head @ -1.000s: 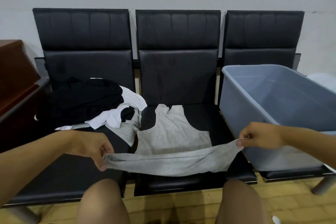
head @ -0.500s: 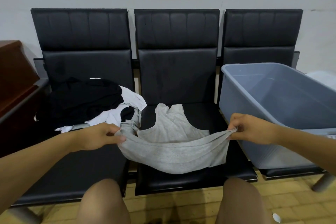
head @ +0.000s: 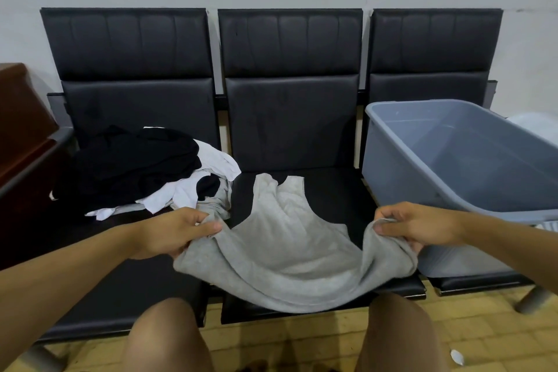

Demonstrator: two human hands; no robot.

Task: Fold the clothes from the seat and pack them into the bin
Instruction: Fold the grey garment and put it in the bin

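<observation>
On middle seat [head: 332, 190]: first fold of grey top [head: 283, 238].
Left hand [head: 173, 232] and right hand [head: 416, 228] pinch hem corners; next, likely lay hem toward straps. Bin [head: 401, 157] looks empty.

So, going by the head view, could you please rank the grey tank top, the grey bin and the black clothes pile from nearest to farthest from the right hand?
1. Grey tank top: gripped by the right hand, middle seat.
2. Grey bin: just behind, right seat.
3. Black clothes pile: far across, left seat.
</observation>
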